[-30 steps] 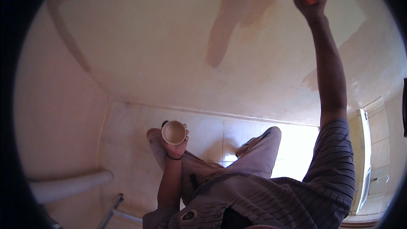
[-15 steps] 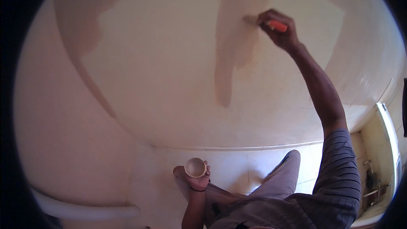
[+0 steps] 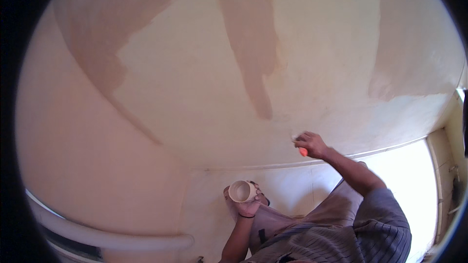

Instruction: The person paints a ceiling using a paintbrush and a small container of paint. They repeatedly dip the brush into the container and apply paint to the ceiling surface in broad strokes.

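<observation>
The wall [image 3: 175,73] fills most of the view, pale, with darker patches [image 3: 248,51] coming down from its top edge, along its left corner and on its right side; its lower part is bare of them. Below its bottom edge lies the tiled floor [image 3: 207,199], bright toward its right edge. A thick white pipe [image 3: 117,237] lies near the lower left. The left hand [image 3: 249,208] has its fingers curled round a small pale bowl [image 3: 233,191], tilted so that its inside shows, above the floor near its wall-side edge; how full it is I cannot tell. The right hand [image 3: 313,145] is closed on the orange handle of a brush [image 3: 303,152], near the wall's bottom edge; its blurred tip may or may not touch the wall. The step in hand seems to be brushing the darker coat onto the wall, judged to be between strokes. The next move likely calls for a loaded brush and a steady bowl.
</observation>
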`<state>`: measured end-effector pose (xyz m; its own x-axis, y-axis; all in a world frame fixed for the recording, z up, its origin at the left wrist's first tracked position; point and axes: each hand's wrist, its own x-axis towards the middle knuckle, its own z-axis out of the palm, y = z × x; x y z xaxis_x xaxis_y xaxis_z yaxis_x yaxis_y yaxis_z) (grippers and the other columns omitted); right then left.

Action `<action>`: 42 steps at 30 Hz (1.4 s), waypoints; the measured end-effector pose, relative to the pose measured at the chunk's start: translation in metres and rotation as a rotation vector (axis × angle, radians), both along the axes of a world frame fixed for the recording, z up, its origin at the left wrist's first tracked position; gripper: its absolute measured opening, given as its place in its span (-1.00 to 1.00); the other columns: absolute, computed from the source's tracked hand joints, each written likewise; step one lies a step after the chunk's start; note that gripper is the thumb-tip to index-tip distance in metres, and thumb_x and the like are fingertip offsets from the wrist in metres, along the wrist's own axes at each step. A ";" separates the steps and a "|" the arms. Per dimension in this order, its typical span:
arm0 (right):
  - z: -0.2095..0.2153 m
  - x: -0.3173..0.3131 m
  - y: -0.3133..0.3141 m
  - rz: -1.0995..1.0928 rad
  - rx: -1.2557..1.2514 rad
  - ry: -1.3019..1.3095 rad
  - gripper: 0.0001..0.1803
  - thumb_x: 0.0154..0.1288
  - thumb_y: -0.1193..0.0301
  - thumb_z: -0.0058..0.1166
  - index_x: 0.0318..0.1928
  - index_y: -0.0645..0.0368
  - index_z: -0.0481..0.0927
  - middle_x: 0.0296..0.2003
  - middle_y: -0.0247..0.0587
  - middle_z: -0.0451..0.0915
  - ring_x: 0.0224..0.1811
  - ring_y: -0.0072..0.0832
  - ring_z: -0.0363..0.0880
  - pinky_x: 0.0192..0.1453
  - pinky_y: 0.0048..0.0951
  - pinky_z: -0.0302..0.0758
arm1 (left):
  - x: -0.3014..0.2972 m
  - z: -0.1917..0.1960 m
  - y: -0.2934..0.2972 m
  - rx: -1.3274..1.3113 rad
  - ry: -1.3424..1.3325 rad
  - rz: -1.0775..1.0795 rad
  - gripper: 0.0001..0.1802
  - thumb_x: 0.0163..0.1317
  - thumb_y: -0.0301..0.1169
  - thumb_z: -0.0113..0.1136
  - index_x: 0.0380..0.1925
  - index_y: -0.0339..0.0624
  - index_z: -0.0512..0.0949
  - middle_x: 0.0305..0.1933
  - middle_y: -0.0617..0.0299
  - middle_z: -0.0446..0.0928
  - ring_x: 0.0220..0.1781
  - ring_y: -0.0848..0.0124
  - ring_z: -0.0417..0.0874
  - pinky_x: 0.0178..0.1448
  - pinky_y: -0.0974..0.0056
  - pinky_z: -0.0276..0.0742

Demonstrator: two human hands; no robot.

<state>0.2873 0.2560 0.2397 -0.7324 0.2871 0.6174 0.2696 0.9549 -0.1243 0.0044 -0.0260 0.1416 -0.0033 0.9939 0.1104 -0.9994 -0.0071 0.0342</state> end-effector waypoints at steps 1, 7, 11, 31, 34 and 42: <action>-0.022 0.006 -0.019 -0.059 -0.177 0.134 -0.77 0.09 0.46 0.34 -0.20 -0.05 0.69 -0.14 -0.29 0.69 -0.08 -0.13 0.67 -0.08 -0.19 0.65 | 0.000 0.017 -0.006 0.007 -0.004 -0.018 -0.28 0.32 0.10 0.20 0.32 -0.13 0.42 0.19 -0.15 0.38 0.09 0.03 0.46 -0.02 0.15 0.59; -0.143 0.037 -0.070 -0.536 -1.254 1.133 -0.85 0.16 0.57 0.29 -0.23 0.23 0.65 -0.31 -0.30 0.67 -0.32 -0.44 0.70 -0.16 -0.31 0.71 | 0.022 0.094 -0.001 -0.096 -0.086 -0.182 -0.32 0.30 -0.02 0.26 0.33 -0.11 0.43 0.19 -0.10 0.38 0.06 0.13 0.41 -0.03 0.20 0.54; -0.086 0.019 -0.082 -0.648 -1.704 1.379 -0.87 0.21 0.55 0.25 -0.21 0.20 0.63 -0.31 -0.24 0.67 -0.36 -0.41 0.69 -0.35 -0.32 0.69 | 0.030 0.148 -0.001 -0.087 -0.064 -0.213 -0.33 0.29 -0.06 0.31 0.34 -0.07 0.42 0.15 0.01 0.37 0.05 0.19 0.38 -0.01 0.22 0.55; 0.050 -0.007 -0.139 -0.884 -1.774 1.461 -0.76 0.29 0.45 0.28 -0.04 0.18 0.65 -0.19 -0.22 0.68 -0.24 -0.31 0.70 -0.23 -0.26 0.72 | 0.007 0.250 0.020 -0.181 -0.082 -0.540 -0.30 0.36 0.01 0.26 0.38 -0.05 0.35 0.25 -0.12 0.35 0.18 -0.03 0.53 0.10 0.09 0.72; 0.039 -0.011 -0.142 -0.846 -1.784 1.500 -0.77 0.32 0.46 0.21 -0.03 0.19 0.63 -0.15 -0.18 0.65 -0.13 -0.25 0.67 -0.12 -0.15 0.71 | -0.002 0.221 0.015 -0.223 -0.093 -0.511 -0.23 0.35 0.13 0.10 0.42 -0.08 0.35 0.33 -0.24 0.41 0.20 -0.15 0.56 0.08 0.01 0.73; 0.187 -0.028 -0.169 -0.477 -1.577 1.535 -0.70 0.30 0.53 0.31 0.00 0.31 0.59 -0.14 -0.19 0.63 -0.09 -0.37 0.62 0.06 -0.17 0.66 | 0.003 0.214 0.014 -0.226 -0.091 -0.432 -0.23 0.41 0.22 -0.02 0.41 -0.07 0.37 0.31 -0.14 0.50 0.17 -0.18 0.62 0.02 -0.09 0.74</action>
<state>0.2598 0.0865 0.4262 0.1759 0.9177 -0.3561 -0.6360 -0.1702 -0.7527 0.0072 -0.0125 0.3556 0.4150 0.9054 -0.0900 -0.9082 0.4063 -0.1008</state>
